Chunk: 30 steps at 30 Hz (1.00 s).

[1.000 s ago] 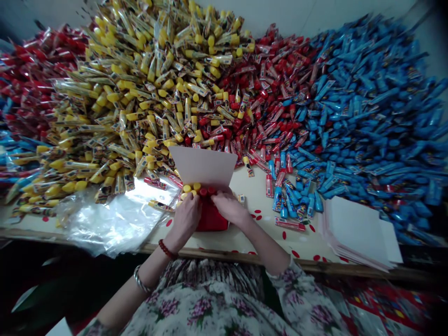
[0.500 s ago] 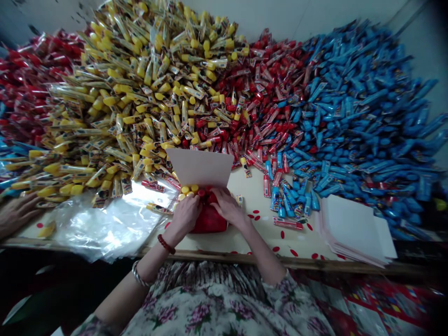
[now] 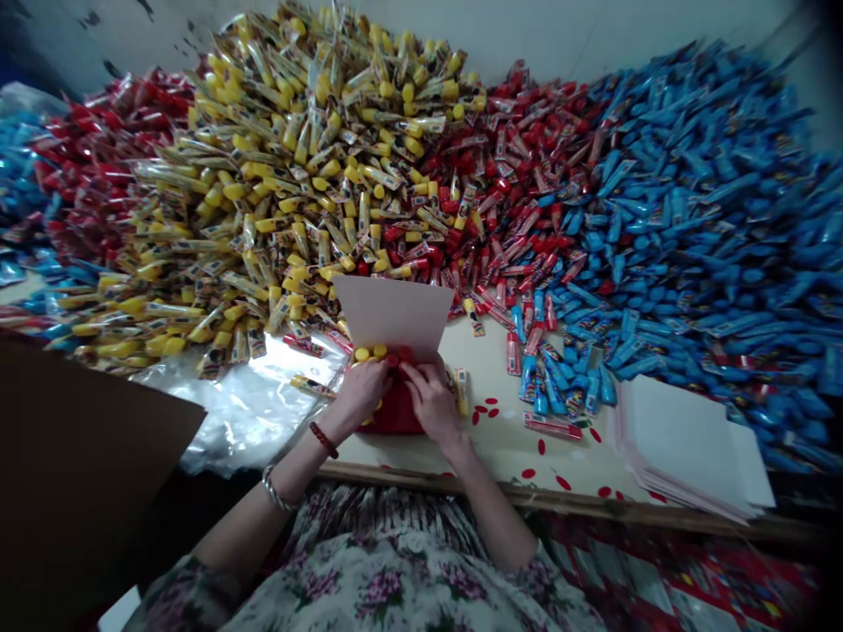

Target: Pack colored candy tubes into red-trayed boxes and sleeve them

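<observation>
Fingers (image 3: pixel 421 379) of the left hand (image 3: pixel 359 392) and right hand (image 3: pixel 431 404) curled together, clamped on a red packet (image 3: pixel 395 412) on the table (image 3: pixel 500 430), near its front edge. Yellow-capped and red-capped tubes (image 3: pixel 370 353) bunched at the packet's top, a white card (image 3: pixel 393 316) upright behind them. Apparently only this one bundle in hand. Left to go, by the look of it: a stack of white cards (image 3: pixel 685 443) at the right, plus great heaps of wrapped yellow tubes (image 3: pixel 296 175), red tubes (image 3: pixel 507 175) and blue tubes (image 3: pixel 685 202) along the table's back. Clear plastic sheeting (image 3: pixel 243 412) just beside the left hand.
</observation>
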### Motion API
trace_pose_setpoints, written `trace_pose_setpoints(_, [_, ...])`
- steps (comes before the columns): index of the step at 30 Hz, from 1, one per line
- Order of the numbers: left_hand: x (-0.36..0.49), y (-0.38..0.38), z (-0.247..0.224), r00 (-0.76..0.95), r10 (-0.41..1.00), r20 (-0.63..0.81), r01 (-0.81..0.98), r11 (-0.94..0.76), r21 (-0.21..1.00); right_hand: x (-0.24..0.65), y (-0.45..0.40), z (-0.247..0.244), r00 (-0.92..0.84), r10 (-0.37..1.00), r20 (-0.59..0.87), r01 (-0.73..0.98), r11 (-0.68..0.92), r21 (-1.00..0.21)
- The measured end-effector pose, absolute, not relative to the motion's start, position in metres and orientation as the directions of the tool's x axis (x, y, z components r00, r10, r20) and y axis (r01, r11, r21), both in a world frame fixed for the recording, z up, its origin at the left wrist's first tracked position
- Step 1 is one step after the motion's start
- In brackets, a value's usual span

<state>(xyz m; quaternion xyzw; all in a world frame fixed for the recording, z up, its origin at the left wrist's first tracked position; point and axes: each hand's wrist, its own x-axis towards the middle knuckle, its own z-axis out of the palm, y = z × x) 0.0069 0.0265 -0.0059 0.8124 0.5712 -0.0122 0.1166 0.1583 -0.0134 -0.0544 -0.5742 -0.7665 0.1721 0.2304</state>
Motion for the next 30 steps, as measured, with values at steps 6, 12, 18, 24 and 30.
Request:
trace_pose_setpoints(6, [0.017, 0.02, -0.014, 0.359, 0.932, -0.045, 0.929, -0.352, 0.116, 0.159, -0.008, -0.052, -0.165, 0.977, 0.133, 0.787, 0.212, -0.58])
trace_pose_setpoints(12, [-0.002, 0.006, -0.023, 0.423, 0.906, -0.013, 0.906, -0.423, 0.02, 0.178, -0.021, -0.055, -0.109, 0.979, 0.173, 0.709, 0.199, -0.677])
trace_pose_setpoints(18, [-0.004, 0.02, -0.021, 0.423, 0.9, -0.106, 0.904, -0.412, 0.116, 0.188, -0.031, -0.061, -0.113, 0.983, 0.146, 0.699, 0.183, -0.691])
trace_pose_setpoints(24, [0.002, 0.025, -0.031, 0.413, 0.904, -0.112, 0.906, -0.395, 0.151, 0.191, -0.03, -0.07, -0.074, 0.987, 0.145, 0.675, 0.157, -0.721])
trace_pose_setpoints(30, [0.027, 0.023, -0.028, 0.366, 0.923, -0.117, 0.93, -0.359, 0.078, 0.186, -0.036, -0.079, -0.128, 0.972, 0.199, 0.693, 0.231, -0.683])
